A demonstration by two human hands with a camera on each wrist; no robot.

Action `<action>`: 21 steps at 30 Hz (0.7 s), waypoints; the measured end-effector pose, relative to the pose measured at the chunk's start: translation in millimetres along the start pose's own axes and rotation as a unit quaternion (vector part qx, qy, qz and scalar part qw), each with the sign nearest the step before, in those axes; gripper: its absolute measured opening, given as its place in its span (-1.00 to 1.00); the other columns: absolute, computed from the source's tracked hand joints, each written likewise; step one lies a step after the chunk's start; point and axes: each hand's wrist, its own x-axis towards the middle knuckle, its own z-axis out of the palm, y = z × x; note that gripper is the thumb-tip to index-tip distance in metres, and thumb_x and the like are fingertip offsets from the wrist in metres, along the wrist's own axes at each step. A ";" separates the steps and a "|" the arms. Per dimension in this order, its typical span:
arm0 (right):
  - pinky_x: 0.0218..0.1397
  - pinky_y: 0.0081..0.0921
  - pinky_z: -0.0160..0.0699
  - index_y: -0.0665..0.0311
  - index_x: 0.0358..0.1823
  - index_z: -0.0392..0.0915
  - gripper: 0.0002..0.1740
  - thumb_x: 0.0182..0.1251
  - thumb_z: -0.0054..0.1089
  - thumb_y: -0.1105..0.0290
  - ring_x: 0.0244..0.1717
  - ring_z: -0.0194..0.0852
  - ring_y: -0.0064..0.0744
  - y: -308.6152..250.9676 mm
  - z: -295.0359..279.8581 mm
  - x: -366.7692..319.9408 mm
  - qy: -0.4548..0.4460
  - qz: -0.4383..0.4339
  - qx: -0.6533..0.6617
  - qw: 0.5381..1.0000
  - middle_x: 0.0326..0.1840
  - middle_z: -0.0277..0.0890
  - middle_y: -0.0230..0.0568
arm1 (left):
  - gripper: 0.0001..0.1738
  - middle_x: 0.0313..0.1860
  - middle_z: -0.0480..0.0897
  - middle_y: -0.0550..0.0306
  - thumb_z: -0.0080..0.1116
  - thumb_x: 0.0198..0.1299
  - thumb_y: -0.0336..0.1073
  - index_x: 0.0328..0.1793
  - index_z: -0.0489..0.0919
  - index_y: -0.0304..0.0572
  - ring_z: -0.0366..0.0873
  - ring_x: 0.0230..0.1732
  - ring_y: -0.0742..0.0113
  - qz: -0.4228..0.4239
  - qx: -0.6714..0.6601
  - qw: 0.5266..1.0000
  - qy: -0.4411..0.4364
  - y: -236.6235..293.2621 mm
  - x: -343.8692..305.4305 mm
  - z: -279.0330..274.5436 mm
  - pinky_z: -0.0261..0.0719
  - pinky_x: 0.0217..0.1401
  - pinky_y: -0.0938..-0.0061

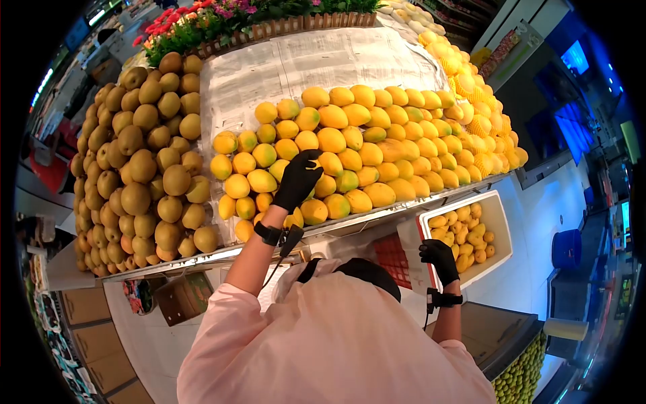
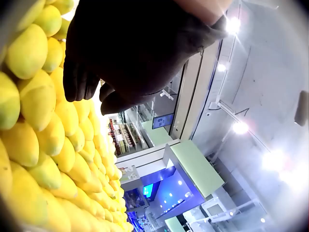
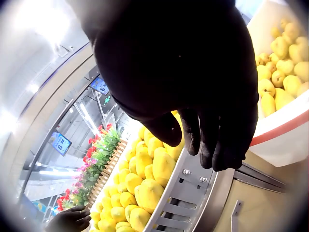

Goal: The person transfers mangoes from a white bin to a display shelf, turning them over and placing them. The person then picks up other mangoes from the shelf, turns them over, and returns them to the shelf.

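Note:
Yellow mangoes, some tinged green, lie in rows on a sloped display stand. My left hand, in a black glove, is over these rows, its fingers bent a little toward the fruit. The left wrist view shows a gap between thumb and fingers, with mangoes beside them and nothing held. My right hand, also black-gloved, hangs beside a white foam box of yellow mangoes. In the right wrist view its fingers curl loosely downward with no fruit in them, near the stand's metal edge.
Brown round pears are heaped on the left of the stand. White paper covers the slope behind the mangoes. Flowers behind a small wooden fence line the back. Net-wrapped yellow fruit fills the right end. A red crate stands below the front edge.

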 end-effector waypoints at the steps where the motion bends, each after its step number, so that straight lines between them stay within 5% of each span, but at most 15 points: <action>1: -0.21 -0.55 0.62 0.34 0.01 0.55 -0.69 0.32 0.16 0.32 -0.31 0.63 -0.47 4.3 -4.3 0.5 0.000 0.007 0.008 1.000 -0.25 0.63 -0.30 | -0.55 0.06 0.61 0.13 0.24 0.10 -0.35 0.16 0.53 -0.20 0.57 -0.02 0.28 -0.003 -0.004 1.000 -0.010 3.5 -2.9 4.6 0.57 0.03 0.45; 9: -0.22 -0.51 0.65 0.37 0.04 0.51 -0.67 0.33 0.16 0.34 -0.26 0.64 -0.41 41.9 -27.6 5.7 -0.020 -0.011 0.044 0.999 -0.22 0.62 -0.21 | -0.63 -0.01 0.61 0.15 0.22 0.16 -0.40 0.11 0.52 -0.24 0.60 -0.07 0.39 -0.005 -0.040 0.999 -0.036 16.3 -1.0 22.7 0.58 0.00 0.49; 21: -0.30 -0.59 0.61 0.33 -0.13 0.60 -0.76 0.29 0.19 0.32 -0.36 0.60 -0.48 79.5 -80.8 3.7 0.073 0.006 0.094 0.993 -0.32 0.61 -0.25 | -0.67 -0.02 0.65 0.16 0.21 0.19 -0.41 0.10 0.57 -0.26 0.58 -0.02 0.40 -0.043 -0.049 0.993 -0.094 28.3 10.1 87.5 0.52 0.08 0.51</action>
